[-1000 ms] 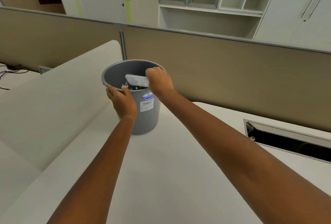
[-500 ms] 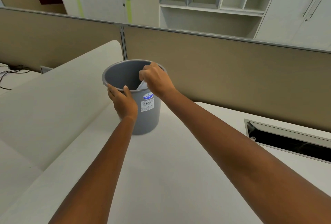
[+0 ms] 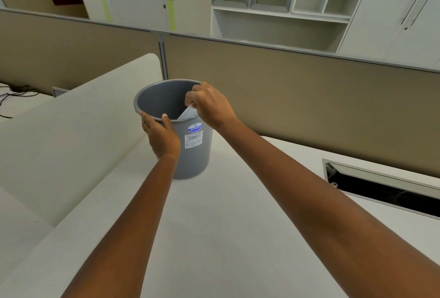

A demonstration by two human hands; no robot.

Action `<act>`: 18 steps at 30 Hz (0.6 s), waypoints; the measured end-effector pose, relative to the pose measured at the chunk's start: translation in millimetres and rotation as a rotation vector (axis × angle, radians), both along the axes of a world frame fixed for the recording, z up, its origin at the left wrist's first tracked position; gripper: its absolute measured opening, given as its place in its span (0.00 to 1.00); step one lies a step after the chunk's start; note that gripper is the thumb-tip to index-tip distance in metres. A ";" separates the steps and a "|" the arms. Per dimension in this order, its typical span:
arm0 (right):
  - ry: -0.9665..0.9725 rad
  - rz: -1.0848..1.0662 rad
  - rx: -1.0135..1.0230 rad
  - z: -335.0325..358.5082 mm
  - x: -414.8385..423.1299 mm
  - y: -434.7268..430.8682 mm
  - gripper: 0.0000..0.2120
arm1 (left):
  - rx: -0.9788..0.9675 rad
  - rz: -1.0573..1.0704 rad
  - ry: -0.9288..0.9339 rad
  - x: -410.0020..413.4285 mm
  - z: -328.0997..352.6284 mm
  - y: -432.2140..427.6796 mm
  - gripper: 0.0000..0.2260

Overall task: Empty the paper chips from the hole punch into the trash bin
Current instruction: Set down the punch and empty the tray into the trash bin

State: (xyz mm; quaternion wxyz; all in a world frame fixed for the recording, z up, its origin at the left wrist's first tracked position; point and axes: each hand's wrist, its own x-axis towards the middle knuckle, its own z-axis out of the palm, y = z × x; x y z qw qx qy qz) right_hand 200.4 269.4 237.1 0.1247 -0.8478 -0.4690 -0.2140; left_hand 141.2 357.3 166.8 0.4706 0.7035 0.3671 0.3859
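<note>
A grey trash bin (image 3: 195,154) with a white label stands upright on the white desk (image 3: 214,226). My left hand (image 3: 162,138) grips its near rim, thumb hooked over the edge. My right hand (image 3: 210,104) is over the bin's right rim, pinching a pale grey flat piece of the hole punch (image 3: 188,114). That piece is tilted steeply down inside the bin. The rest of the hole punch and any paper chips are hidden from me.
A beige partition (image 3: 297,88) runs behind the bin. A raised white panel (image 3: 71,130) slopes along the desk's left side. An open cable slot (image 3: 381,190) is cut into the desk at the right. Dark cables (image 3: 14,90) lie far left.
The pale piece was held flat across the bin's mouth; my right hand has turned it so it points steeply down inside. My left hand stays on the rim.
</note>
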 end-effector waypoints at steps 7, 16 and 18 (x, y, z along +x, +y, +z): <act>0.548 -0.218 0.783 2.3 3.5 -15.9 0.10 | -0.007 -0.006 0.025 -3.3 2.3 -2.0 0.25; 1.571 -0.261 1.204 -17.4 -7.9 -42.6 0.10 | -0.044 -0.008 0.039 -3.6 7.4 -2.3 0.25; 1.677 -0.240 1.204 -23.5 -15.4 -48.4 0.11 | -0.045 -0.005 0.036 -2.9 7.7 -2.6 0.25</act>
